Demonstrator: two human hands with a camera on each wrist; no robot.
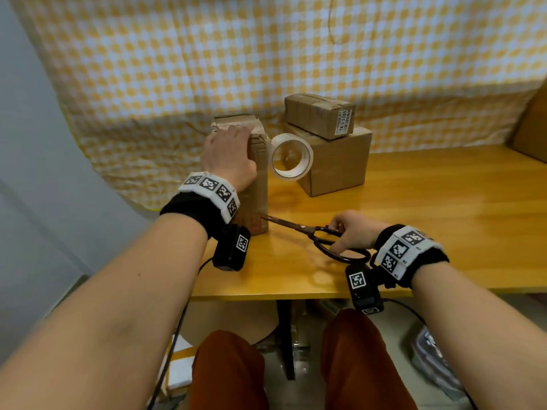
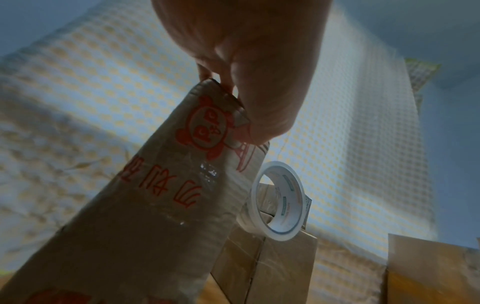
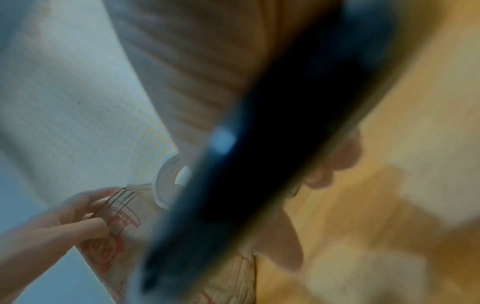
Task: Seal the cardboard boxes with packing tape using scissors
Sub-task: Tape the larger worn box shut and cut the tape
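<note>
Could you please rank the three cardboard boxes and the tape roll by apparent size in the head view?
1. Tall printed cardboard box under the left hand, and plain brown cube box: too alike to rank.
2. Small labelled box stacked on the cube.
3. Clear tape roll.

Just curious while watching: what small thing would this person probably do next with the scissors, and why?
Probably lift the scissors toward the tape roll to cut it free. The right hand grips their handles low by the table, while the roll hangs beside the tall box, which the left hand steadies at the top.
</note>
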